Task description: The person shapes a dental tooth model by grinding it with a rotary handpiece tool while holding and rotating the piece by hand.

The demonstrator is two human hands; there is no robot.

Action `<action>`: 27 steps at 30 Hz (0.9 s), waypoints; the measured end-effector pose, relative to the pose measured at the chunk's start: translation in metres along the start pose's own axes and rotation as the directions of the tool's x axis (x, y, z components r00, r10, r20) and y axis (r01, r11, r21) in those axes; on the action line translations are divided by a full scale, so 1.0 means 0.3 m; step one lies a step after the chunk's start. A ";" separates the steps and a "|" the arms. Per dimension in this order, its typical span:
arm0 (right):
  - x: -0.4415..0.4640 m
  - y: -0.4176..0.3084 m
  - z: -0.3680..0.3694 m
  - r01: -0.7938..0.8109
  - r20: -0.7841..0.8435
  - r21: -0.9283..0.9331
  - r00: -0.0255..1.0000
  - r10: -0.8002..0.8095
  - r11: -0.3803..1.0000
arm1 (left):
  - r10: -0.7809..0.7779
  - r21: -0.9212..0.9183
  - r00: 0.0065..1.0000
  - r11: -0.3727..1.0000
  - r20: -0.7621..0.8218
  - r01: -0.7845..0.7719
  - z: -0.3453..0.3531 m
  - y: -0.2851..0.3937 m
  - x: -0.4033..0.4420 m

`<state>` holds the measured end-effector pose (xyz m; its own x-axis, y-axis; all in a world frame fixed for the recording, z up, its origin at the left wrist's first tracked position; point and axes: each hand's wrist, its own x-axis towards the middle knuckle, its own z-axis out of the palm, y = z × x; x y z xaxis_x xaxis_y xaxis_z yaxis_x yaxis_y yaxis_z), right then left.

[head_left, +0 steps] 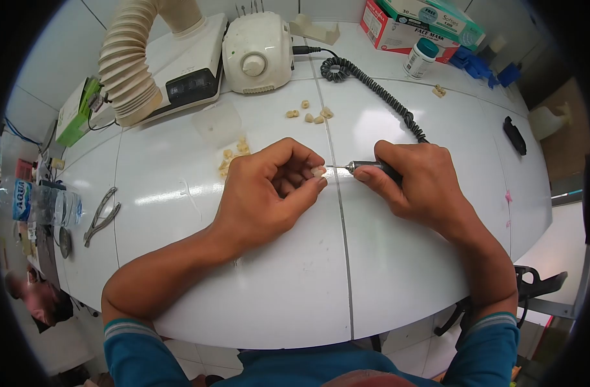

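Near the middle of the white table [275, 290], my left hand [263, 190] pinches a small tooth-coloured dental crown [318, 171] between thumb and fingertips. My right hand [424, 180] is wrapped round a dark rotary handpiece [386, 170]. Its thin metal bur points left, with the tip close to the crown; whether they touch I cannot tell. A coiled black cord [379, 91] runs from the handpiece back to the cream control unit [257, 55]. Several loose crowns [309, 118] lie beyond my hands. More crowns [227, 155] sit by a clear plastic box [216, 124], partly hidden behind my left hand.
A ribbed suction hose [126, 71] arches over the back left. Pliers [101, 217] and a water bottle [24, 198] are at the left. Mask boxes [411, 29], a white jar [420, 59] and a black object [514, 136] are at the right. Another person [40, 297] shows at far left.
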<state>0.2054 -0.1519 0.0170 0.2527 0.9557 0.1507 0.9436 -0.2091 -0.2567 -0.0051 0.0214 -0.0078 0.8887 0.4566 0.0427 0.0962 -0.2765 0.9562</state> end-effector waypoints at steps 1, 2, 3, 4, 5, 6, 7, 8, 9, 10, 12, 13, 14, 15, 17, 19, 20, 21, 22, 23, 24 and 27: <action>0.001 -0.001 -0.005 -0.006 0.011 0.012 1.000 0.006 1.000 | 0.018 0.013 1.000 1.000 0.000 -0.018 0.001 -0.002 -0.002; 0.002 -0.001 -0.009 -0.004 0.014 0.013 1.000 0.004 1.000 | 0.034 0.025 0.999 0.999 0.000 -0.034 0.002 -0.003 -0.003; 0.003 0.000 -0.011 -0.001 0.018 0.015 1.000 0.001 1.000 | 0.028 0.033 1.000 0.999 0.003 -0.029 0.001 0.001 -0.003; 0.003 0.000 -0.009 0.001 0.023 0.020 1.000 -0.001 1.000 | 0.021 0.042 1.000 0.999 0.006 -0.021 -0.001 0.007 -0.003; 0.002 0.000 -0.008 0.007 0.026 0.012 1.000 -0.007 1.000 | 0.012 0.051 1.000 0.999 0.011 -0.012 -0.002 0.010 -0.002; 0.001 0.000 -0.007 0.012 0.029 0.005 1.000 -0.012 1.000 | 0.005 0.041 1.000 0.999 0.009 -0.005 -0.002 0.009 -0.001; 0.001 0.000 -0.007 0.017 0.032 -0.002 0.999 -0.017 1.000 | -0.003 0.030 1.000 1.000 0.007 0.003 -0.002 0.006 0.000; 0.001 -0.001 -0.009 0.023 0.031 -0.014 0.999 -0.022 1.000 | -0.012 0.020 1.000 1.000 0.005 0.012 -0.001 0.004 0.001; 0.000 -0.004 -0.012 0.028 0.033 -0.023 0.999 -0.027 0.999 | -0.003 0.018 1.000 1.000 0.002 0.003 0.001 0.001 0.001; 0.000 -0.007 -0.012 0.034 0.035 -0.032 0.999 -0.032 0.999 | 0.005 0.017 1.000 1.000 -0.002 -0.005 0.003 -0.001 0.000; -0.003 -0.005 -0.007 0.050 0.021 -0.041 0.999 -0.050 0.998 | 0.023 0.021 1.000 1.000 -0.002 -0.023 0.002 -0.001 0.001; -0.004 -0.004 -0.006 0.060 0.013 -0.046 0.998 -0.059 0.997 | 0.034 0.027 0.999 0.999 0.002 -0.034 0.001 0.001 0.002; -0.005 -0.004 -0.005 0.063 0.013 -0.045 0.998 -0.062 0.997 | 0.046 0.032 0.999 0.998 0.006 -0.046 0.000 0.003 0.002; -0.005 -0.004 -0.006 0.066 0.011 -0.044 0.998 -0.065 0.997 | 0.053 0.041 0.999 0.998 0.007 -0.053 -0.001 0.004 0.002; -0.003 -0.004 -0.009 0.068 0.014 -0.044 0.998 -0.067 0.997 | 0.070 0.061 0.998 0.996 0.010 -0.070 -0.003 0.006 0.002; -0.004 -0.005 -0.011 0.064 0.025 -0.043 0.998 -0.063 0.997 | 0.070 0.055 0.998 0.996 0.007 -0.070 -0.002 0.004 0.002; -0.004 -0.004 -0.009 0.067 0.022 -0.041 0.998 -0.066 0.997 | 0.070 0.052 0.998 0.996 0.006 -0.070 -0.001 0.004 0.002; -0.005 -0.003 -0.008 0.069 0.019 -0.039 0.998 -0.068 0.997 | 0.067 0.055 0.998 0.996 0.009 -0.068 -0.001 0.004 0.002; -0.005 -0.003 -0.007 0.071 0.016 -0.038 0.997 -0.070 0.997 | 0.065 0.057 0.998 0.996 0.011 -0.066 -0.002 0.005 0.002; -0.005 -0.002 -0.006 0.072 0.014 -0.038 0.997 -0.071 0.997 | 0.063 0.060 0.998 0.996 0.014 -0.063 -0.002 0.006 0.001; -0.006 -0.002 -0.006 0.073 0.012 -0.037 0.997 -0.073 0.997 | 0.051 0.052 0.999 0.997 0.014 -0.052 -0.002 0.005 0.001; -0.007 -0.001 -0.004 0.076 0.007 -0.030 0.997 -0.076 0.997 | 0.009 0.039 1.000 0.999 0.027 -0.010 0.000 0.007 -0.002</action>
<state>0.2049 -0.1541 0.0180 0.1789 0.9702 0.1632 0.9660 -0.1418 -0.2161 -0.0054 0.0207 -0.0057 0.9015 0.4307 0.0436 0.1044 -0.3142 0.9436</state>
